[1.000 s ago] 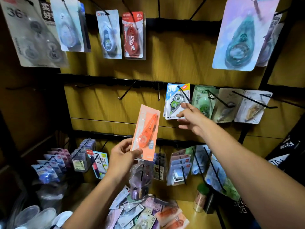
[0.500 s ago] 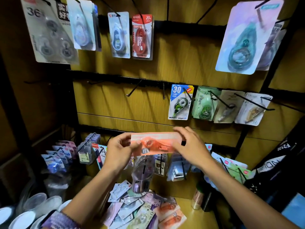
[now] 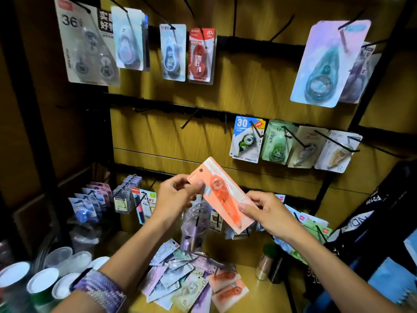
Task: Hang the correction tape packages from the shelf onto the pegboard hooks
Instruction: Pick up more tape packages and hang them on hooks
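Note:
Both hands hold an orange correction tape package (image 3: 222, 193) in front of the pegboard, tilted with its hole end at the upper left. My left hand (image 3: 176, 195) pinches that upper end. My right hand (image 3: 266, 213) grips the lower right end. Two bare black hooks (image 3: 190, 119) (image 3: 225, 125) stick out of the middle rail above the package. Several loose packages (image 3: 185, 281) lie in a pile on the wooden shelf (image 3: 255, 294) below my arms.
Hung packages fill the top row (image 3: 173, 53) and the middle row's right side (image 3: 247, 140). More packs hang along the bottom rail (image 3: 126, 195). White-lidded cups (image 3: 42, 283) stand at the lower left, a small jar (image 3: 265, 260) on the shelf's right, dark bags (image 3: 370, 222) at right.
My right hand left the middle-row package and took the orange package's free end. Both hands turned it from upright through level to a diagonal tilt. The camera view shifted.

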`<state>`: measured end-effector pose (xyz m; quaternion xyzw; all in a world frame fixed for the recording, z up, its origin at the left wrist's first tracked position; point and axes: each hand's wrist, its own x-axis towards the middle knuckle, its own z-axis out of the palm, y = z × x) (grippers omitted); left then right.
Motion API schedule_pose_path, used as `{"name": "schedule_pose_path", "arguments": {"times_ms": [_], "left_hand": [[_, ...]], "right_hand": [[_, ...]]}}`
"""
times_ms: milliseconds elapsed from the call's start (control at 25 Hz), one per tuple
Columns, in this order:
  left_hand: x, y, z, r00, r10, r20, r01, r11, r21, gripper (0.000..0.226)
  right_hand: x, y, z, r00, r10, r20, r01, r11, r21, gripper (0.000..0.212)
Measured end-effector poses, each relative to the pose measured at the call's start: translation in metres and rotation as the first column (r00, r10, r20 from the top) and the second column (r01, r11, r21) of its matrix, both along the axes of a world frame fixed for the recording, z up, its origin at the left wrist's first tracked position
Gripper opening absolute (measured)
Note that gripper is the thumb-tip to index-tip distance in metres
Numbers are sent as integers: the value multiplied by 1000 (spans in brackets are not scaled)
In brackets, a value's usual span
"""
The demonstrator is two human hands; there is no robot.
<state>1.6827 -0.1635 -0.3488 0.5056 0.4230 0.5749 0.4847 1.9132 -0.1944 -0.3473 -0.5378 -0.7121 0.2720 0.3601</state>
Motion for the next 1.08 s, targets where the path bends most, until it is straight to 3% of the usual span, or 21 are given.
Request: {"name": "schedule_pose_path", "arguments": {"times_ms": [120,240,320,480,640,760,920,1000,1080], "left_hand": [[4,2,-1,999,43,-11,-43,999,3,22],[3,6,-1,1000,31,-4,-31,999,-9,6],[2,9,-2,999,37,8,-37,999,-37,26],[3,13,-7,997,79,0,-79,996,-31,28],[4,15,-14,992,109,-59,-110,994,-12,27],[1,18,-22,960,152,-235,-151,988,22,36],[-6,20,-29,769,217,-601,-179,976,123,63],[-6,20,-31,719,209,-663,-151,978,145,69],[-7,23,-35,701,206,-682,-139,978,153,70]], "right_hand": [[-5,-4,1,1000,13,-22,-13,1000,-13,8],[-10,-7,1,987,-72,-142,73,997,3,10],[-8,-6,4,963,-112,-246,130,990,58,11],[-11,-2,14,914,-119,-387,189,971,148,9],[-23,0,19,895,-187,-405,231,971,61,9],[-31,-3,22,885,-227,-406,255,967,14,7],[-41,0,32,856,-330,-398,407,905,124,19],[-48,7,38,877,-358,-321,440,866,238,17],[-54,23,41,883,-380,-277,446,863,236,23]]}}
